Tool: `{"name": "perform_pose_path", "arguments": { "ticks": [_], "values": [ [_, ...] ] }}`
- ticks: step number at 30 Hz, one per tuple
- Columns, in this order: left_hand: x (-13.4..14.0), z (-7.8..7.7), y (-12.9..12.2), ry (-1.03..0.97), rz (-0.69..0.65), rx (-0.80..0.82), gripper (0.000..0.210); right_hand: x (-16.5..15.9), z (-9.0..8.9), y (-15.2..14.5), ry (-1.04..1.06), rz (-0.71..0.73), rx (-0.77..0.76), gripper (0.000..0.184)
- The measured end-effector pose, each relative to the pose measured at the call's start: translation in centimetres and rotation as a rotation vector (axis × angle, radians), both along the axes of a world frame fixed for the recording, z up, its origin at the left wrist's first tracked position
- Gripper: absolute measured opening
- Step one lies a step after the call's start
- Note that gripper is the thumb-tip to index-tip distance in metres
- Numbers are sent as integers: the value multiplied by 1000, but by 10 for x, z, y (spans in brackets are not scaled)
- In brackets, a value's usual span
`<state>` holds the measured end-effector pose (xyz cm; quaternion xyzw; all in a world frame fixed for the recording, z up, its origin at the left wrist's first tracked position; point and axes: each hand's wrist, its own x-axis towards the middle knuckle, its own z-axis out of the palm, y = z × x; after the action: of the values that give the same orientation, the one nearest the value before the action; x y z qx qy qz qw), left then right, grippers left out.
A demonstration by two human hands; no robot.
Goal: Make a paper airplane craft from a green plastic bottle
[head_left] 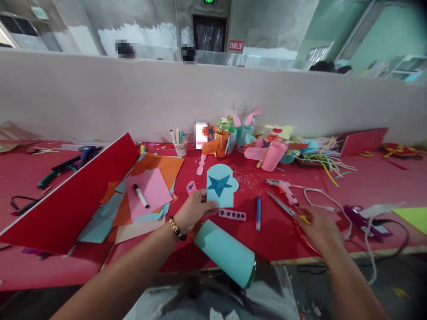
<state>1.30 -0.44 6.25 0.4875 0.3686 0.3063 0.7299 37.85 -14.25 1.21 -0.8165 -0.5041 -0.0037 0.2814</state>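
My left hand (196, 209) pinches the lower left edge of a light blue paper cutout (211, 175), round-topped with a small lobe on its right side. A dark blue star (220, 184) shows on its face. Below that hand a bottle wrapped in light blue paper (227, 251) lies tilted near the table's front edge. At the right, my right hand (318, 226) is closed around the handles of a pair of scissors (282, 204), whose blades point away to the left. A blue marker (258, 213) and a pink strip with several dark dots (232, 215) lie between my hands.
A pink glue gun (283, 188) and its white cord lie beside the scissors. Coloured paper sheets (160, 184) with a black-capped marker (141, 196) are at left, next to a slanted red board (83, 195). Decorated bottles (275, 153) and a pen cup (180, 149) stand behind.
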Motion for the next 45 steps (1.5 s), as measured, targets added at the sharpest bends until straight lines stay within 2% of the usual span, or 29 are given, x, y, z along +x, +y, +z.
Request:
{"name": "perform_pose_path", "arguments": {
  "ticks": [3,6,9,11,13,15,17,21,25,29,30,33,35,38,39,42,45],
  "values": [
    [0,-2,0,-18,24,-9,36,16,-13,-13,-96,-36,-131,30],
    [-1,-3,0,-47,56,-14,32,7,-13,-4,-62,1,-67,32],
    [-5,-5,0,-41,115,25,31,-31,-1,9,0,210,40,33],
    [-10,-7,-1,-19,161,61,34,-69,11,7,96,432,11,33],
    [-15,-11,-3,-14,213,86,35,-109,21,-6,142,580,-2,47],
    [-19,-15,-5,-26,253,95,36,-143,25,-22,132,697,-44,83],
    [-24,-16,-7,-45,273,100,37,-167,23,-33,77,767,-92,96],
    [-40,-8,1,-134,388,147,34,-193,8,-28,75,714,-163,77],
    [-65,4,23,-209,565,218,34,-208,7,-8,81,725,-184,76],
    [-79,0,45,-243,617,244,37,-207,27,27,87,837,-143,88],
    [-80,-4,49,-244,630,239,37,-205,33,42,105,851,-101,85],
    [-78,-16,60,-252,664,221,37,-206,44,101,158,855,7,54],
    [-77,-23,64,-261,674,226,37,-217,43,144,135,817,-8,44],
    [-79,-30,67,-270,682,227,35,-245,31,198,71,800,-101,43],
    [-80,-31,66,-269,682,228,34,-253,26,212,61,793,-119,35],
    [-83,-30,63,-254,662,248,34,-252,19,244,34,686,-155,7],
    [-79,-26,56,-220,620,271,38,-211,30,263,9,476,-157,23]
  ]
}}
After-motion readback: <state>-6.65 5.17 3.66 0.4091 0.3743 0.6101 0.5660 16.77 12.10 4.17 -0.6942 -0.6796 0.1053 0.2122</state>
